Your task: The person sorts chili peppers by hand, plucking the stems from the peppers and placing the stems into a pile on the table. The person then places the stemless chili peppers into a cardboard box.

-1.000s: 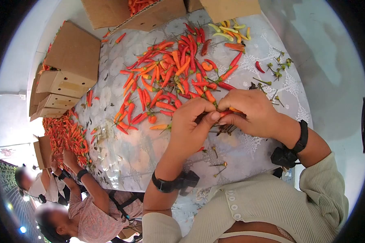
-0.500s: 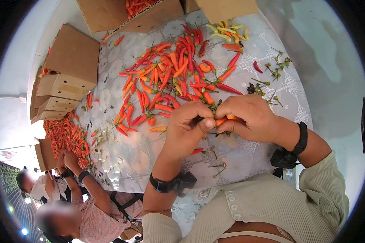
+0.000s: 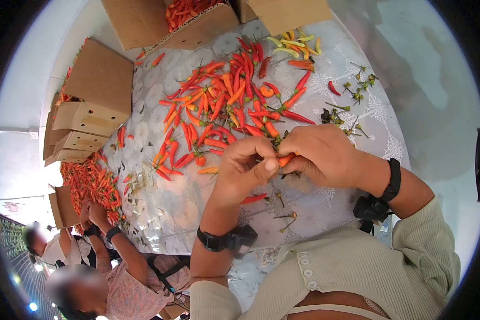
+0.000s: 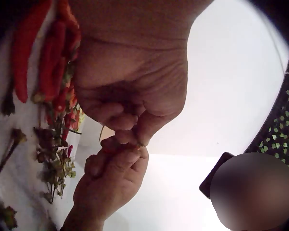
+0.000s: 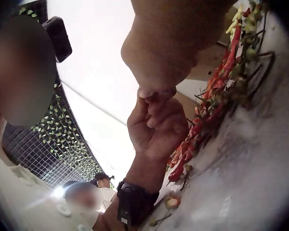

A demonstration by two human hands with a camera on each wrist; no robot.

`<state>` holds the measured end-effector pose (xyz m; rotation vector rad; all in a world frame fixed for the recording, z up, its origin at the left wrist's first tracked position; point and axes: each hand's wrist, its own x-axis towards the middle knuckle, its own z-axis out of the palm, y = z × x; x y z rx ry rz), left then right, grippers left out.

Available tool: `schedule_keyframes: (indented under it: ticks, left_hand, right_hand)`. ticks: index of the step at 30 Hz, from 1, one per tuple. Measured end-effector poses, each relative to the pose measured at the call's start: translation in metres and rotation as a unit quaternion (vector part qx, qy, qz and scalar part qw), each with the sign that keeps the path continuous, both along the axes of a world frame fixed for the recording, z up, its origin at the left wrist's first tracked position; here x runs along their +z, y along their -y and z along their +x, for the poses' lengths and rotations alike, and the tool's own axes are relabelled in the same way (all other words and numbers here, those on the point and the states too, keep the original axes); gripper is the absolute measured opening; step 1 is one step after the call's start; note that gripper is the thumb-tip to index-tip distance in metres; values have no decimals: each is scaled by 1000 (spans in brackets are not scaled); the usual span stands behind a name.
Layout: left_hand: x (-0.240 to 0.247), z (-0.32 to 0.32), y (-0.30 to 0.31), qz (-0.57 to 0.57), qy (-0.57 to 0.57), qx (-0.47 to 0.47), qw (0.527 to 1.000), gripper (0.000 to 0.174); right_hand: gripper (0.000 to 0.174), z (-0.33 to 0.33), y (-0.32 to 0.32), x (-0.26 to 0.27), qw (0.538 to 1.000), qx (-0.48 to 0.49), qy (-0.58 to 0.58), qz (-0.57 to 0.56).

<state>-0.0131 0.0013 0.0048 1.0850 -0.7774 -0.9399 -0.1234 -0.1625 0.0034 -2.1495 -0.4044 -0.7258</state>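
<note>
An orange chili pepper shows between the two hands in the head view, low over the table. The right hand holds it with curled fingers and thumb, which hide much of it. At its left end, the thumb and index fingertip of the left hand pinch together. From the left wrist, both hands' fingertips meet, with a little red showing in the right hand. Beyond the hands lies a loose pile of red and orange chilies. A single red chili rests just below the left hand.
Green stems are scattered at the right, a few more stems near the front edge. Yellow chilies lie at the back. Cardboard boxes and a large chili heap stand left, where other people work.
The orange chili in the right hand shows where a red one did a second ago. Both hands have shifted slightly left, and more of the red chili below the left hand shows.
</note>
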Motion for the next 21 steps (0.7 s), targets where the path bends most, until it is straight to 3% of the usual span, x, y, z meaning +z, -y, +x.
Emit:
schedule_keyframes:
  ticks: [6, 9, 15, 21]
  left_hand:
    - [-4, 2, 2, 33, 95, 42, 994, 13]
    - [4, 0, 3, 142, 270, 95, 948, 14]
    - [8, -4, 7, 137, 434, 158, 877, 14]
    - [2, -12, 9, 102, 353, 107, 924, 20]
  right_hand:
    - [26, 1, 4, -1, 998, -10, -34, -57]
    - [22, 2, 6, -8, 995, -22, -57, -79]
    - [20, 2, 5, -4, 984, -79, -115, -108]
    - [19, 18, 29, -19, 973, -198, -83, -91]
